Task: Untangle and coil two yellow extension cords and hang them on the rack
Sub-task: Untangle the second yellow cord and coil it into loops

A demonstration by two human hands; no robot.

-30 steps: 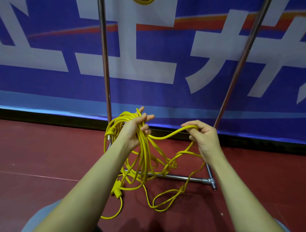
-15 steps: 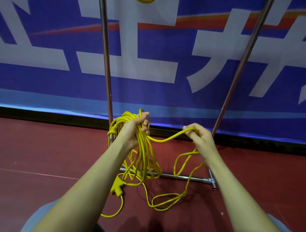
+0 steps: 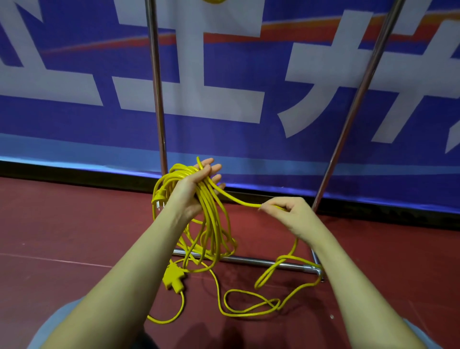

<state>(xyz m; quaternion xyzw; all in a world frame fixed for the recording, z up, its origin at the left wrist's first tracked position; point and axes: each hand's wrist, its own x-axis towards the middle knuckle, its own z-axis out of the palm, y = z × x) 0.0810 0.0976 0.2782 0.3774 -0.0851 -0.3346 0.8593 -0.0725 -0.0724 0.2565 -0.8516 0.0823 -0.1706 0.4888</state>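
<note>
A bundle of yellow extension cord loops point(image 3: 211, 219) hangs from my left hand point(image 3: 191, 189), whose fingers are spread out straight with the loops across the palm. A plug end point(image 3: 159, 199) sits at the bundle's left side. From there a strand runs right to my right hand point(image 3: 288, 214), which pinches it. The loose rest of the cord point(image 3: 249, 306) and its socket block point(image 3: 174, 276) lie on the floor. Both metal rack point(image 3: 155, 99) poles rise behind. A bit of a second yellow cord point(image 3: 214, 1) shows at the top edge.
The rack's right pole point(image 3: 358, 99) leans, and its base bar point(image 3: 261, 261) lies on the red floor under the cord. A blue banner with white characters point(image 3: 74, 99) covers the wall behind. My grey-clad knees point(image 3: 49, 331) show at the bottom corners.
My left hand's fingers have opened out from their curl around the loops. My right hand has moved down and right with the strand, and more cord has left the floor.
</note>
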